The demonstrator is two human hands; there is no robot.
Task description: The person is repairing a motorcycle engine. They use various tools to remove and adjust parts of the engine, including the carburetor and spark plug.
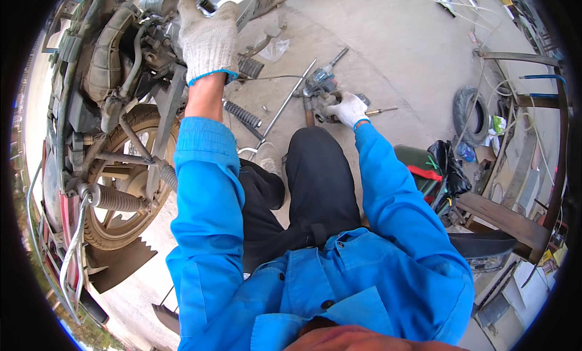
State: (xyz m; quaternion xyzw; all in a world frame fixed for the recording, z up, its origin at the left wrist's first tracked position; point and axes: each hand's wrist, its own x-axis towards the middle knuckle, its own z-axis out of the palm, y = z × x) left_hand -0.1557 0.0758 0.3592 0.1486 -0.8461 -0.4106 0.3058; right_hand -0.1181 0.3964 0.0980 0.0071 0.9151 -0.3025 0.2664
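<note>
My left hand, in a white knit glove with a blue cuff, is on the silver engine part of a motorcycle at the upper left. Its thumb and fingers bend round the metal; the fingertips run past the top edge. My right hand, gloved too, reaches down to a cluster of tools on the floor. Its fingers are curled at a greyish piece that I cannot make out. Just beyond lies a blue-grey power tool with a long shaft. A brown-handled tool and a brass-coloured rod lie beside the hand.
A motorcycle wheel stands to my left. A coil-spring shock absorber and a long metal bar lie on the concrete floor. To the right are a tyre, a black plastic bag and a metal rack with loose hoses.
</note>
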